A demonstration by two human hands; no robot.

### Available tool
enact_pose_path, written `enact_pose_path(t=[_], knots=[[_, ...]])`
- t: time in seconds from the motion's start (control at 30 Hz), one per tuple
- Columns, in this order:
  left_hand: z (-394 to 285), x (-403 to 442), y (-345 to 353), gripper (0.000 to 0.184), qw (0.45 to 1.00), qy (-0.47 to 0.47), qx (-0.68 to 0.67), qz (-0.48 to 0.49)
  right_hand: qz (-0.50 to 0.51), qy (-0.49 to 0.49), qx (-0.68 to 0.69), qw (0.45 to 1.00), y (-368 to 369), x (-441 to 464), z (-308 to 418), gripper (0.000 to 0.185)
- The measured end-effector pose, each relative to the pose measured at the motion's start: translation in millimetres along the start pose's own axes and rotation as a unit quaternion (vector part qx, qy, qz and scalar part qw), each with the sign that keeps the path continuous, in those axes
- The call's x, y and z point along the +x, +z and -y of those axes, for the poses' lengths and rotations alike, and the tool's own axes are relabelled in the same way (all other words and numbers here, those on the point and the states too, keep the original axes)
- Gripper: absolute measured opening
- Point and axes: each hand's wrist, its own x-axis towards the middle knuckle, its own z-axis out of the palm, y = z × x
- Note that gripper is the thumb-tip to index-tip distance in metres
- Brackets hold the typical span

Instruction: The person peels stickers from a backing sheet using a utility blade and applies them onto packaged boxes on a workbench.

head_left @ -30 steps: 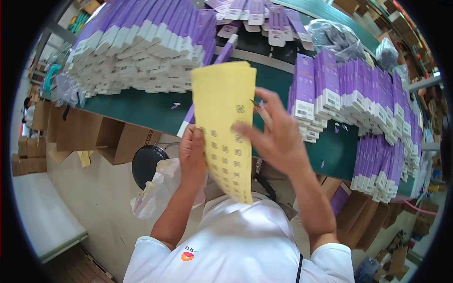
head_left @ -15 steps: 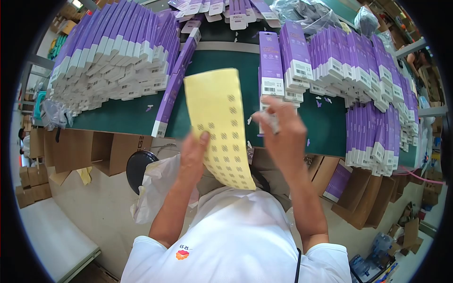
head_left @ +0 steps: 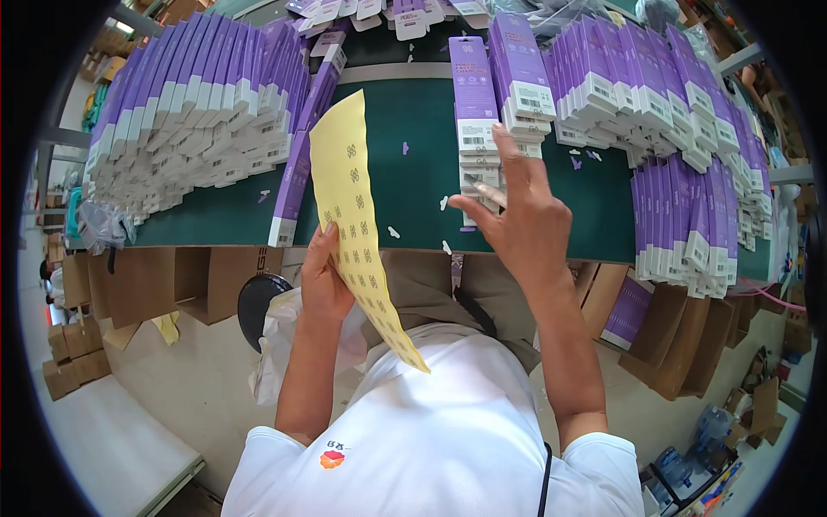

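Note:
Pinched between thumb and fingers, my left hand point(head_left: 325, 280) holds a yellow sheet point(head_left: 349, 220) by its left edge. Rows of small dark printed marks cover much of the curved sheet. My right hand point(head_left: 530, 211) is over the front of a stack of purple and white boxes point(head_left: 474, 90). Its index finger stretches over the white box ends and its thumb stands apart. A thin pale object point(head_left: 489, 193) shows at its curled fingers, too small to name.
Large piles of purple and white boxes point(head_left: 194, 86) point(head_left: 633, 73) flank the green table point(head_left: 379, 112). One long row of boxes point(head_left: 301, 164) lies left of the sheet. Small scraps dot the table. Open cartons point(head_left: 211, 280) and a black stool point(head_left: 258, 306) are below its edge.
The yellow sheet has moved left with my left hand and turned more edge-on. My right hand has gone from the sheet to the box stack on the right. The view has shifted.

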Motion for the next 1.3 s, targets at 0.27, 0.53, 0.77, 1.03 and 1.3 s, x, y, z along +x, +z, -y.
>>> enact_pose_path(t=[0.27,0.53,0.77,1.03,1.3], knots=[[-1.3,-7.3,-13.8,0.029,1.0,-0.006,0.004,-0.026,0.02,0.028,-0.117,0.993,15.1,5.1,13.4,0.091],[-4.0,-10.5,-37.7,0.038,0.999,0.024,0.014,0.026,0.009,0.041,-0.17,0.985,16.5,12.4,29.3,0.085],[-10.2,-21.4,-28.3,0.038,0.998,0.043,0.045,-0.007,-0.025,0.04,-0.179,0.983,27.9,17.1,33.1,0.068],[-10.9,-26.2,-34.7,0.037,0.997,0.052,0.048,-0.032,-0.078,0.013,-0.046,0.996,2.3,15.3,33.1,0.059],[-12.7,-21.0,-35.9,0.036,0.997,0.051,0.055,-0.036,-0.022,0.082,0.132,0.988,-25.5,-33.6,-2.7,0.026]])
